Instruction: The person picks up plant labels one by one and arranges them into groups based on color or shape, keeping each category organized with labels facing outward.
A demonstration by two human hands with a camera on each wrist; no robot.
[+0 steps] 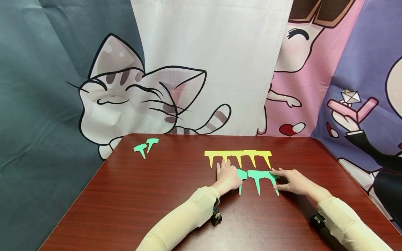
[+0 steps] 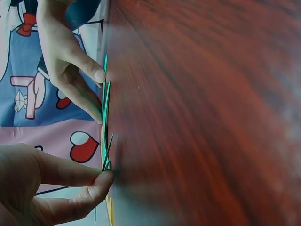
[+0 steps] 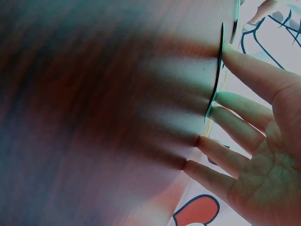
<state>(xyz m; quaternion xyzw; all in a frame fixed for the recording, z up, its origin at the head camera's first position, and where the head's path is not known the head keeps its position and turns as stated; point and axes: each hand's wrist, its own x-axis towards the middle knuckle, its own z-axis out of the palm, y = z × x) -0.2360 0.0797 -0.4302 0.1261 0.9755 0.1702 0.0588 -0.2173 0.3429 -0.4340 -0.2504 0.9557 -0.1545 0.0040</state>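
Observation:
My left hand pinches a green T-shaped plant label between thumb and index finger; in the left wrist view its edge is tilted up from the table. Right of it lies another green plant label, with its stem toward me. A third one overlaps or adjoins that one at the right end. My right hand rests on this third label, thumb by the stem and fingertips at the head, the fingers spread and fairly straight in the right wrist view.
Behind the green labels, several yellow T-shaped labels lie in a row with their heads end to end. Two more green labels are at the far left of the brown table. A cartoon-printed cloth hangs behind.

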